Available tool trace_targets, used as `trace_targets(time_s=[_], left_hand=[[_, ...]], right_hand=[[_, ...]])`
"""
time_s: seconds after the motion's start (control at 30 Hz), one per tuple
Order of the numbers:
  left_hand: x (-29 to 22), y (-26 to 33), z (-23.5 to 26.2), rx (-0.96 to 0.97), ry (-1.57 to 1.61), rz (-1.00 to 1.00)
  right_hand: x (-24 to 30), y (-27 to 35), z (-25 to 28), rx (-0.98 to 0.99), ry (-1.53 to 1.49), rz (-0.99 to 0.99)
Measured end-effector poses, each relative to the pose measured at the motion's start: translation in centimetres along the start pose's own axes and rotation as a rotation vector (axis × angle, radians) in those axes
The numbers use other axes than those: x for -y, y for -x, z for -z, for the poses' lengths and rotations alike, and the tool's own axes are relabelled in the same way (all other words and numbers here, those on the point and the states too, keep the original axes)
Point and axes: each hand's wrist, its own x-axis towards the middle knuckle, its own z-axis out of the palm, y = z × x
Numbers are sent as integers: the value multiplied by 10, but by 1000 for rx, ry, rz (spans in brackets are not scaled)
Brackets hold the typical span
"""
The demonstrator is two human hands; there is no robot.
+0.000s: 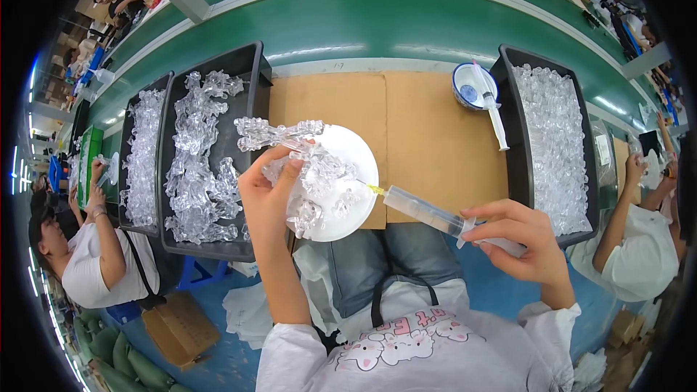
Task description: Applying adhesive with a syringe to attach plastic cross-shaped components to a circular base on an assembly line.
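My left hand (270,185) is closed, thumb and fingers gripping a cluster of clear plastic pieces (318,174) with knobbly ends. The cluster is in front of a round white plate (352,221); whether my fingers also hold the plate is hidden. My right hand (519,238) grips a large clear syringe (425,210) by its rear end and plunger. Its yellow tip (375,189) points left, reaching the clear pieces at the plate's right edge.
Black bins (263,94) of clear pieces stand on the left; another full black bin (512,141) is on the right. Beside it a blue-rimmed bowl (465,71) holds a second syringe (495,117). Brown cardboard (428,138) covers the bench. Other people sit on both sides.
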Motion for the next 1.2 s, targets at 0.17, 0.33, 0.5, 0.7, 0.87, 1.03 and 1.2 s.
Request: trace_targets(time_s=[0.17,0.33,0.5,0.7,0.87,1.03,1.2], left_hand=[[-20,11,-4,-34,-243,53],[-15,14,-2,-41,-238,72],[-10,16,-4,-31,-181,98],[-6,18,-5,-13,-158,148],[-2,17,-4,-3,-150,154],[-1,17,-5,-6,-159,173],[0,18,-6,-20,-169,173]], right_hand=[[7,-1,-1,50,123,-22],[14,-2,0,117,153,-112],[11,0,-1,117,182,-87],[13,1,1,142,157,-160],[12,1,1,162,160,-175],[12,1,1,164,167,-184],[12,1,1,166,155,-196]])
